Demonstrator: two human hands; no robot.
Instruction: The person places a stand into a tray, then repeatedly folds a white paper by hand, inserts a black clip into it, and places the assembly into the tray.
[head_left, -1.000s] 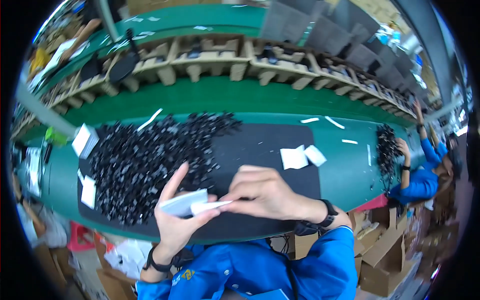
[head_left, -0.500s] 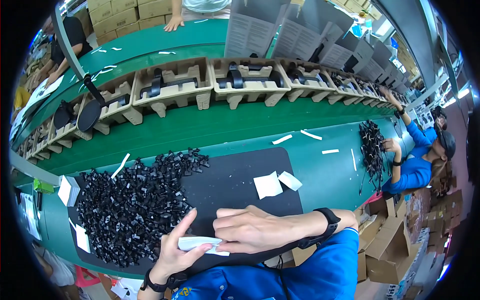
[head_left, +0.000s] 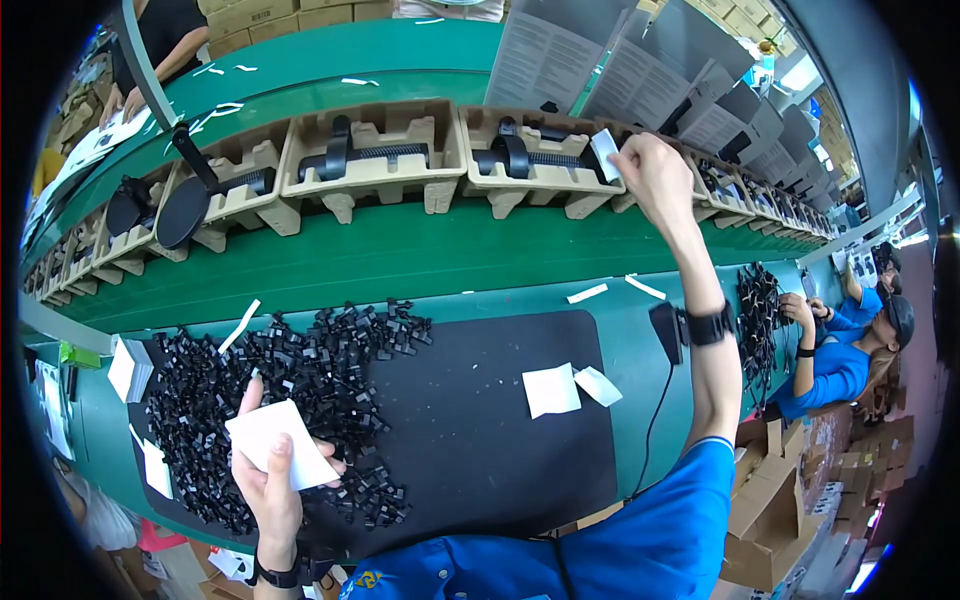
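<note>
My left hand [head_left: 268,505] holds a small stack of square white paper leaflets [head_left: 258,428], thumb pressed on top, above a big heap of small black plastic clips [head_left: 380,330]. My right hand [head_left: 655,178] is stretched far forward, pinching one white leaflet [head_left: 604,152]. That leaflet stands tilted at the right end of a moulded cardboard tray [head_left: 478,184], which holds a black strap-like part and a ridged black bar. Whether the leaflet touches the tray, I cannot tell. A wired black box [head_left: 665,332] hangs by my right wristband.
More trays [head_left: 290,185] line the green conveyor, several with upright grey printed panels [head_left: 548,55]. On the black mat [head_left: 490,440] lie two white sheets [head_left: 550,391]. A leaflet stack [head_left: 128,370] stands at left. A co-worker in blue [head_left: 835,370] sits at right beside black cables [head_left: 762,320].
My right hand has left the stack beside my left hand and reached forward to the tray with one leaflet. My left hand has moved left and turned the stack face up.
</note>
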